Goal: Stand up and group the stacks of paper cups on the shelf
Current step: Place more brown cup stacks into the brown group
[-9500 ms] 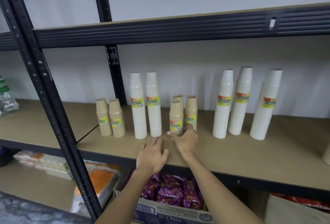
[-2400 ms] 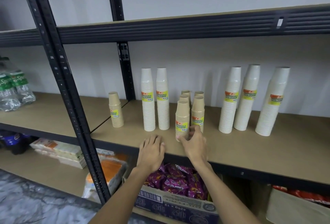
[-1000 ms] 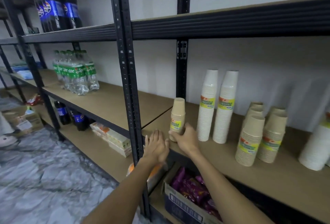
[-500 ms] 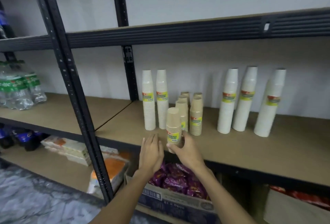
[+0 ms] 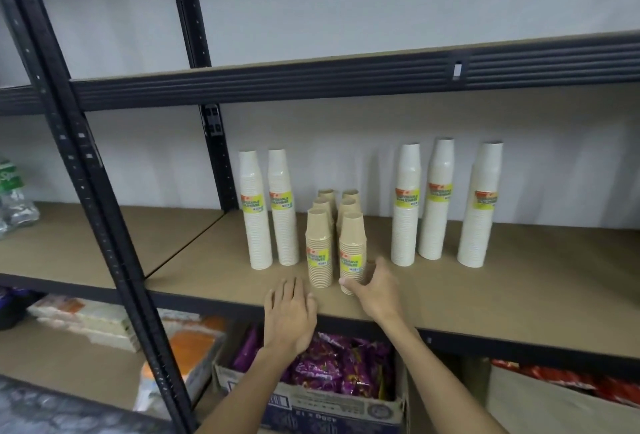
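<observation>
Near the shelf's (image 5: 450,298) front edge, my right hand (image 5: 375,290) loosely cups the front brown cup stack (image 5: 352,252), left hand (image 5: 290,312) flat and empty; a careless nudge could topple neighbours.

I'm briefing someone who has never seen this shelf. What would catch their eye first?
Probably the cluster of short tan cup stacks at the middle of the shelf, with the right hand at the base of the front right one and the left hand flat on the shelf edge. Tall white cup stacks flank it: two on the left, three on the right.
</observation>
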`<state>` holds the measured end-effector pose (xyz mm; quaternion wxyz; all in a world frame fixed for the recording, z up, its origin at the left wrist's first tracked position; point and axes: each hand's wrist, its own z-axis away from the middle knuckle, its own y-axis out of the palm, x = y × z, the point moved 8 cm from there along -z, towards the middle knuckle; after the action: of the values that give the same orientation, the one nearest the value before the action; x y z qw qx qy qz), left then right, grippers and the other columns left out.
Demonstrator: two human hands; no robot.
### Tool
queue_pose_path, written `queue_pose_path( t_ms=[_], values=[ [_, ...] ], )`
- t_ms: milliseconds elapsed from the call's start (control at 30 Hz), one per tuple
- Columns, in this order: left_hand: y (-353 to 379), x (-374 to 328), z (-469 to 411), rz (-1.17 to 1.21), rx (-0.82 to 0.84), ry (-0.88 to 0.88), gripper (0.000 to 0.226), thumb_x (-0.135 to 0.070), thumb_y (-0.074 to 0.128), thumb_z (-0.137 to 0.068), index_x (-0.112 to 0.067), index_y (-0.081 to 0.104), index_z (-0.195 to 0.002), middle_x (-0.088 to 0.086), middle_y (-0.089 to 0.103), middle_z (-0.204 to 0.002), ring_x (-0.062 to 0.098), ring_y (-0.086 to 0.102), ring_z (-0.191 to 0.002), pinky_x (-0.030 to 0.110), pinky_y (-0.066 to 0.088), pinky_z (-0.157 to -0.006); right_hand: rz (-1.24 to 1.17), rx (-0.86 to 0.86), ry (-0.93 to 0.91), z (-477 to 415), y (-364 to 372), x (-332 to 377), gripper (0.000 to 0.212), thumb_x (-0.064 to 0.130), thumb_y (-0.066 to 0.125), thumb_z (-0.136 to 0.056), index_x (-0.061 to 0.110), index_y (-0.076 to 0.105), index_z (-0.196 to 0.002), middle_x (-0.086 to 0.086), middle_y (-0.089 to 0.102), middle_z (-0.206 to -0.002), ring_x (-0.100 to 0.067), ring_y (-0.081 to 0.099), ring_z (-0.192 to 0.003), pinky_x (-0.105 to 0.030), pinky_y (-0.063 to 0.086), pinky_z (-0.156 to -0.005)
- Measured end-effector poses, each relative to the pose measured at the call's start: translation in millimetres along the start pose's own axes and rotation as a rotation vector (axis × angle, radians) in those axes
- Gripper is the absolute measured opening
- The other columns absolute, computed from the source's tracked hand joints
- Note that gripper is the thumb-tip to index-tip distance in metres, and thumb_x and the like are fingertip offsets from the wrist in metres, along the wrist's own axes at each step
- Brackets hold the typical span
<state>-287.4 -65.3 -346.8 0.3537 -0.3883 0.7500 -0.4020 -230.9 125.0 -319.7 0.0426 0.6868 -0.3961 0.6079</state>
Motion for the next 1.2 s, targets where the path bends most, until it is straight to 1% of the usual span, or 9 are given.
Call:
queue_pose_path(
  t_ms=[67, 200, 333, 400, 700, 867, 1000, 1100, 1200],
  values=[
    [1, 0, 0, -0.007, -0.003, 0.004, 0.068, -0.044, 0.008, -0.094, -0.013, 0.044, -0.142, 0.005, 0.048, -0.146, 0.021, 0.039, -0.136, 0.042, 0.025, -0.113, -0.012, -0.010, 0.011, -3, 3, -1, 0.065, 0.035, 0.088, -0.069, 0.009, 0.054, -0.117, 0.000, 0.062, -0.107, -0.017, 0.059, -0.102, -0.027, 0.045, -0.081],
    [0, 0, 2, -0.002, -0.006, -0.010, 0.062, -0.041, 0.014, -0.096, -0.013, 0.050, -0.138, 0.006, 0.053, -0.141, 0.022, 0.044, -0.132, 0.043, 0.029, -0.112, 0.000, -0.032, -0.004, -6, 9, -5, 0.065, 0.041, 0.088, -0.067, 0.013, 0.058, -0.118, -0.001, 0.067, -0.112, -0.018, 0.062, -0.104, -0.034, 0.051, -0.087],
    [-1, -1, 2, -0.010, -0.010, 0.000, 0.057, -0.039, 0.017, -0.097, -0.014, 0.053, -0.133, 0.005, 0.056, -0.135, 0.021, 0.047, -0.128, 0.043, 0.033, -0.110, 0.072, -0.063, -0.035, -6, 10, -3, 0.065, 0.050, 0.083, -0.069, 0.018, 0.062, -0.122, -0.001, 0.062, -0.113, -0.018, 0.060, -0.105, -0.036, 0.052, -0.087],
    [-1, -1, 2, -0.011, -0.007, 0.000, 0.057, -0.039, 0.017, -0.097, -0.014, 0.054, -0.133, 0.005, 0.056, -0.135, 0.021, 0.047, -0.128, 0.043, 0.033, -0.110, 0.067, -0.067, -0.044, -6, 12, -4, 0.064, 0.052, 0.083, -0.069, 0.021, 0.062, -0.120, 0.002, 0.065, -0.112, -0.015, 0.063, -0.102, -0.037, 0.054, -0.085],
    [1, -1, 3, -0.012, -0.010, 0.006, 0.061, -0.040, 0.013, -0.097, -0.013, 0.051, -0.136, 0.005, 0.053, -0.139, 0.021, 0.043, -0.132, 0.043, 0.029, -0.112, 0.044, -0.085, -0.029, -4, 11, -8, 0.061, 0.052, 0.085, -0.066, 0.026, 0.051, -0.110, 0.008, 0.065, -0.106, -0.011, 0.063, -0.095, -0.034, 0.054, -0.079],
    [-1, -3, 4, -0.010, -0.005, 0.009, 0.066, -0.042, 0.006, -0.095, -0.014, 0.047, -0.139, 0.004, 0.049, -0.143, 0.020, 0.039, -0.135, 0.042, 0.025, -0.114, 0.059, -0.081, -0.040, -3, 10, -7, 0.061, 0.055, 0.083, -0.067, 0.026, 0.050, -0.110, 0.010, 0.065, -0.104, -0.011, 0.064, -0.092, -0.034, 0.055, -0.078],
    [0, -5, 8, 0.005, 0.030, 0.028, 0.074, -0.044, -0.001, -0.093, -0.013, 0.041, -0.145, 0.004, 0.042, -0.150, 0.019, 0.030, -0.143, 0.039, 0.018, -0.119, 0.053, -0.060, -0.039, 0, 8, -6, 0.066, 0.061, 0.081, -0.065, 0.029, 0.047, -0.112, 0.012, 0.063, -0.105, -0.009, 0.063, -0.090, -0.036, 0.056, -0.078],
    [-6, -8, 20, 0.083, 0.001, 0.095, 0.069, -0.045, 0.009, -0.095, -0.013, 0.049, -0.140, 0.002, 0.049, -0.146, 0.015, 0.034, -0.141, 0.031, 0.015, -0.118, -0.019, -0.041, -0.038, 6, -4, -7, 0.066, 0.053, 0.081, -0.070, 0.024, 0.049, -0.119, 0.008, 0.059, -0.106, -0.012, 0.061, -0.095, -0.029, 0.052, -0.081],
    [-16, -25, 33, 0.144, -0.069, 0.223, 0.052, -0.039, 0.024, -0.098, -0.014, 0.061, -0.125, 0.000, 0.061, -0.131, 0.013, 0.049, -0.128, 0.026, 0.027, -0.112, -0.053, -0.047, -0.043, 11, -23, -12, 0.061, 0.050, 0.078, -0.076, 0.021, 0.051, -0.122, 0.006, 0.059, -0.106, -0.010, 0.060, -0.093, -0.025, 0.050, -0.081]
  ],
)
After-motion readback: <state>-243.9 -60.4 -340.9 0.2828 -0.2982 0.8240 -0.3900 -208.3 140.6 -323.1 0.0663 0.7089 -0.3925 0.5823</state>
